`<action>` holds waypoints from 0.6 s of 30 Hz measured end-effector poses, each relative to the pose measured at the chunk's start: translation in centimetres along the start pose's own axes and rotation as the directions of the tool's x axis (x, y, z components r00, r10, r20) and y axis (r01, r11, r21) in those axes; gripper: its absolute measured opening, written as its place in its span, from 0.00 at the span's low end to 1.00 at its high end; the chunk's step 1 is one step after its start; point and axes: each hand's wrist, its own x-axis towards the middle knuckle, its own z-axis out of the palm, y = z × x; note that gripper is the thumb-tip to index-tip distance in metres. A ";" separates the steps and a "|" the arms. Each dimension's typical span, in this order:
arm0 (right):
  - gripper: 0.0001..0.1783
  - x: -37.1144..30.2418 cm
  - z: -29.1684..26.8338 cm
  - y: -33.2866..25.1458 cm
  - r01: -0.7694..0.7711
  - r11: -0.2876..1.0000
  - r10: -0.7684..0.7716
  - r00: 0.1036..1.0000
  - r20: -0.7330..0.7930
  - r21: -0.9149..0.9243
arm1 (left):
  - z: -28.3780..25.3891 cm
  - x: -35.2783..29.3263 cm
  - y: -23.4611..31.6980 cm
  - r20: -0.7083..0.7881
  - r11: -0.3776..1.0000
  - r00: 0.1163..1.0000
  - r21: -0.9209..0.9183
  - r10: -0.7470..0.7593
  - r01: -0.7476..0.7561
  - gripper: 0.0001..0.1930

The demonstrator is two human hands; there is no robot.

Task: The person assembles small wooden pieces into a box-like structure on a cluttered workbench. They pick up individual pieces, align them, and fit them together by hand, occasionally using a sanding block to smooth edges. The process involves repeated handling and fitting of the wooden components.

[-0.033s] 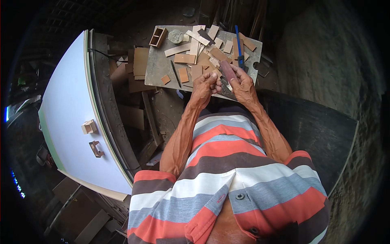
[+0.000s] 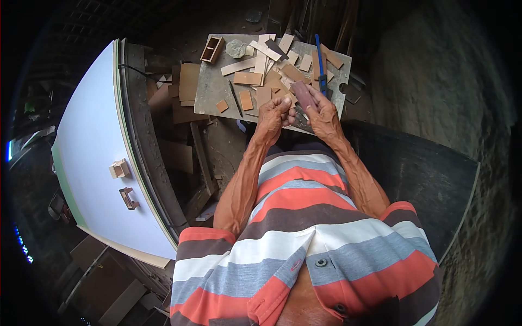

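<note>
My right hand [image 2: 324,115] is closed around a flat reddish-brown strip [image 2: 302,94] that looks like sandpaper folded or wrapped on a block. It points up and to the left, over the table's near edge. Beside it, my left hand [image 2: 274,114] is closed with thumb and fingers pinched. Whatever it holds, if anything, is hidden. Just beyond both hands lie several thin wood pieces, among them a tan rectangle [image 2: 248,79] and a small upright one [image 2: 246,100]. A dark pen-like stick [image 2: 235,98] lies left of these.
The grey worktable [image 2: 209,92] also bears an open wooden box [image 2: 212,49] with compartments, a pale round lump [image 2: 235,49] and a blue cutter-like tool [image 2: 321,65]. At left, a white panel [image 2: 89,141] carries two small wooden assemblies [image 2: 119,169]. A dark board [image 2: 413,168] stands at right.
The reddish-brown strip in my right hand has tilted and shifted slightly to the left. My left hand stays in place.
</note>
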 end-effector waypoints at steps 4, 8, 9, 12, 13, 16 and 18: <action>0.31 -0.9 1.7 -0.3 0.000 0.998 -0.013 0.980 0.199 0.066 | 0.1 0.4 -0.3 -0.116 0.987 0.989 0.146 0.089 -0.072 0.10; 0.32 -1.4 1.2 -1.4 -0.155 0.988 0.150 0.959 0.240 0.001 | -0.2 0.2 -0.1 -0.133 0.965 0.983 0.246 0.124 -0.089 0.11; 0.31 -1.4 1.3 -1.3 -0.122 0.992 0.121 0.964 0.237 -0.010 | -0.2 0.2 0.0 -0.135 0.955 0.981 0.280 0.142 -0.100 0.11; 0.31 -1.4 1.3 -1.5 -0.057 0.997 0.069 0.955 0.290 -0.052 | -0.9 0.3 0.0 -0.168 0.931 0.963 0.336 0.210 -0.144 0.11; 0.31 -2.1 0.4 -2.4 -0.056 0.996 0.079 0.933 0.352 -0.074 | -1.7 0.6 -0.3 -0.203 0.932 0.950 0.321 0.239 -0.166 0.12; 0.33 -2.7 -1.2 -0.8 -0.159 0.987 0.163 0.952 0.257 -0.037 | -2.5 0.8 -0.8 -0.163 0.914 0.956 0.369 0.244 -0.170 0.09; 0.34 -2.1 -1.4 0.6 -0.225 0.974 0.226 0.970 0.091 -0.014 | -1.8 0.5 -1.4 -0.117 0.948 0.968 0.259 0.220 -0.184 0.09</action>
